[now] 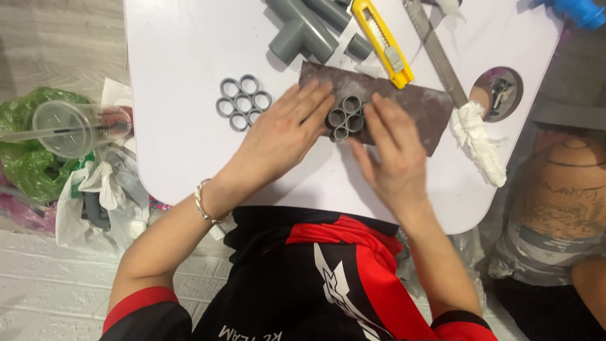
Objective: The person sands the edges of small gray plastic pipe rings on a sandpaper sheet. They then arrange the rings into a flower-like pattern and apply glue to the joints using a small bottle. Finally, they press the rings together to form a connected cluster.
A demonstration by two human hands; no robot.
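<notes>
Currently a cluster of grey pipe rings is pinched between the fingertips of the left hand and right hand, pressed on the brown sandpaper sheet mid-table, another ring cluster lying just left.

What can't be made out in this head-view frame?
- Underside of the pipe-ring cluster: hidden against the sandpaper.
- Left hand and right hand palms: facing down.
- Blue object: cut off by the top edge.
- T-fitting: partly cut off at the top.
</notes>
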